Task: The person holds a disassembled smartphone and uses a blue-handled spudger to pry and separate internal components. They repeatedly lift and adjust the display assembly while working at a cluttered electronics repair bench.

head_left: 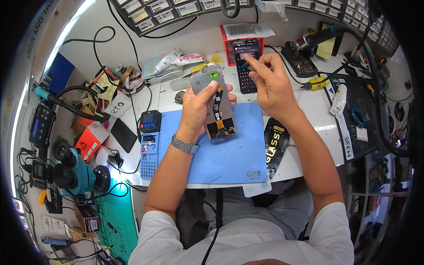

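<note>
My left hand (202, 106) is wrapped round a phone screen assembly (226, 101), its grey back facing up, with a black and orange flex cable and a small green label. Thumb on top, I hold it above a blue work mat (174, 145). My right hand (274, 90) is at a black smartphone (248, 79) that leans upright against a red box and shows a lit screen with a keyboard. The right index finger points onto that screen; whether it touches, I cannot tell. The other fingers are partly bent, and nothing shows clearly in them.
A blue-screened device (150, 120) stands at the mat's left edge. A black pouch (276, 145) lies at its right. Further left is a teal microscope (79, 170). Right, a black tray mat (353, 119) carries blue-handled scissors (357, 117). Labelled drawers (165, 17) line the back wall.
</note>
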A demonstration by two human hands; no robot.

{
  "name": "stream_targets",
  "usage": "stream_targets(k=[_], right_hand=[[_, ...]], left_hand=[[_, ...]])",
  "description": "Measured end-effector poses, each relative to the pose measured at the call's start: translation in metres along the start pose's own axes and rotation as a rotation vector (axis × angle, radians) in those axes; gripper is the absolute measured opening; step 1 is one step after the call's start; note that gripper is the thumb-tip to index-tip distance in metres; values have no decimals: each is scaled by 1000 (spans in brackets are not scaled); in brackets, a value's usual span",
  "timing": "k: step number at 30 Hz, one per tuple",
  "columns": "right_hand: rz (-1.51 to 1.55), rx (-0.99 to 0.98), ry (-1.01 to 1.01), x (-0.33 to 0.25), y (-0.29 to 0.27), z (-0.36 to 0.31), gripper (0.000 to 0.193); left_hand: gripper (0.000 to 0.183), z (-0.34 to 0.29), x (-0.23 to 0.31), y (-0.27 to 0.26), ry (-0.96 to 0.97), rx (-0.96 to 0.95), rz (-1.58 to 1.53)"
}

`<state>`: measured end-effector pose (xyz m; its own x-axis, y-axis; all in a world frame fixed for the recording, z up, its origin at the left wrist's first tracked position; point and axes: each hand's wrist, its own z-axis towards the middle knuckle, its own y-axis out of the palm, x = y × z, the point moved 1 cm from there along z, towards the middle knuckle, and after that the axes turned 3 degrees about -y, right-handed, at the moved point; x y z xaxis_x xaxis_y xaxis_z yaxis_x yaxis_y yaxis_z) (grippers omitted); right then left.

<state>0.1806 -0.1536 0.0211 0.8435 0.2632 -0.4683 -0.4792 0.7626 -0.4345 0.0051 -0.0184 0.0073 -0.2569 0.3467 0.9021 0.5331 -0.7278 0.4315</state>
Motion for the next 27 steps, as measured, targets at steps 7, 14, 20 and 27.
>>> stream_targets(k=[7,14,20,27], right_hand=[[42,24,18,-1,-1,2,27],[66,-31,-14,-14,2,1,23],[73,-33,2,-20,12,-6,19],[88,-6,-12,-24,12,-6,20]], left_hand=[[33,0,0,8,-92,-84,23],[35,-3,-12,11,-106,-199,231],[35,-7,-12,14,-70,-271,244],[28,-13,-12,22,14,-273,277]])
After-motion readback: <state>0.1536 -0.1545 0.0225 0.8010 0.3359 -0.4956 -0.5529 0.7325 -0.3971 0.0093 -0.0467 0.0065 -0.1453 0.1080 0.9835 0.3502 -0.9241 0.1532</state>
